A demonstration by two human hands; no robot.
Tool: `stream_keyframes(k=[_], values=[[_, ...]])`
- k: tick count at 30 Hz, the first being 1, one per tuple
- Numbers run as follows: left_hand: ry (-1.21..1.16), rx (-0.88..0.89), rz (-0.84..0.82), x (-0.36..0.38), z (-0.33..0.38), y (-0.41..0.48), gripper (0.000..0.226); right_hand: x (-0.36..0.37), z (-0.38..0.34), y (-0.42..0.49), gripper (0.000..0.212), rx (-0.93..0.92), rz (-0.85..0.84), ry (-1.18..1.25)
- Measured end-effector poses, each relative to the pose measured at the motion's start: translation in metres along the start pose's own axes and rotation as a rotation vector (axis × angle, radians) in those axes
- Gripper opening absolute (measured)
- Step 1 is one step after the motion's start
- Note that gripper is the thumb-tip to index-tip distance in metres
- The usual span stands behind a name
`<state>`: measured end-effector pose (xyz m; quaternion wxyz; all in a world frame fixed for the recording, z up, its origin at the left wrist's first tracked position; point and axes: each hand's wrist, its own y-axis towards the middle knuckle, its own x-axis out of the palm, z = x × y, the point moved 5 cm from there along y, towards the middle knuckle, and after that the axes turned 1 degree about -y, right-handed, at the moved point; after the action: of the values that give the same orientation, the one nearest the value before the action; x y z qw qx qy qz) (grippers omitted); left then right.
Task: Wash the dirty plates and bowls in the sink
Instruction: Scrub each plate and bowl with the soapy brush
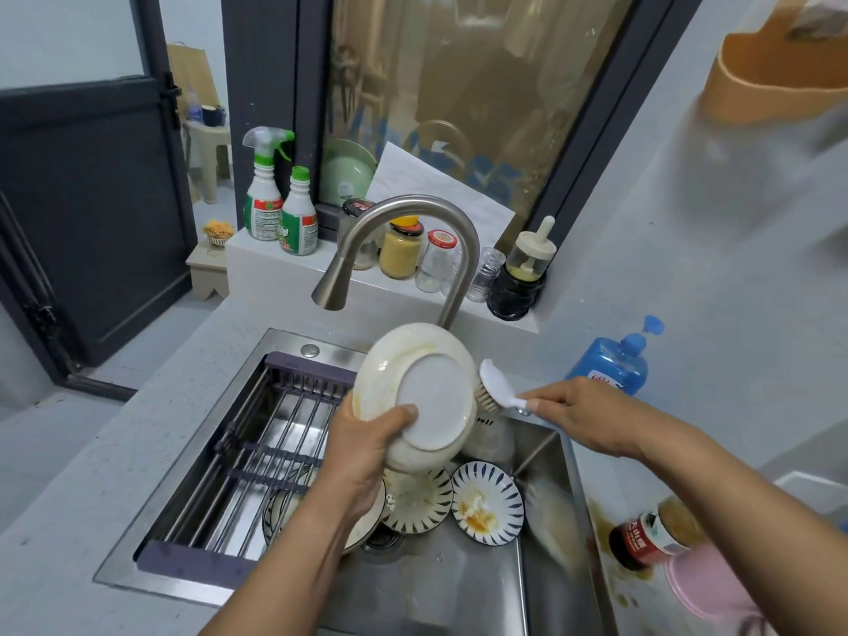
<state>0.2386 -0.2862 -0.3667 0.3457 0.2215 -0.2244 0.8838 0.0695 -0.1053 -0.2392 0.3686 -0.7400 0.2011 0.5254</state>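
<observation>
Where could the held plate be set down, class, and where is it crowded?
Free: the rack's bars, the counter left of the sink, the near sink floor. Crowded: dishes round the drain, jars on the ledge.

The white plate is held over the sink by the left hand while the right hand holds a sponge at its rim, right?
Not a sponge: the head view shows the right hand holding a white-handled brush, bristles at the rim of the white plate. The left hand does hold that plate over the sink.

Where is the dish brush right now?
The dish brush is right of centre in the head view, held by the right hand, its bristles beside the raised white plate.
</observation>
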Motion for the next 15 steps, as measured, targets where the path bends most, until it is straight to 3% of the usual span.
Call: stream_keyframes(k=[3, 6, 11, 15], values=[[-0.128, -0.018, -0.033, -0.003, 0.001, 0.007, 0.066, 0.008, 0.005, 0.001, 0.031, -0.002, 0.052, 0.067], [-0.064, -0.041, -0.039, 0.0, -0.004, 0.006, 0.055, -0.001, -0.008, -0.001, 0.029, -0.063, 0.125, 0.121], [0.108, -0.097, -0.136, 0.008, -0.026, -0.001, 0.052, -0.022, -0.046, -0.01, 0.034, -0.134, 0.144, -0.117], [-0.029, -0.102, -0.118, 0.006, -0.02, 0.002, 0.061, -0.034, -0.037, -0.006, 0.033, -0.079, 0.107, -0.145]])
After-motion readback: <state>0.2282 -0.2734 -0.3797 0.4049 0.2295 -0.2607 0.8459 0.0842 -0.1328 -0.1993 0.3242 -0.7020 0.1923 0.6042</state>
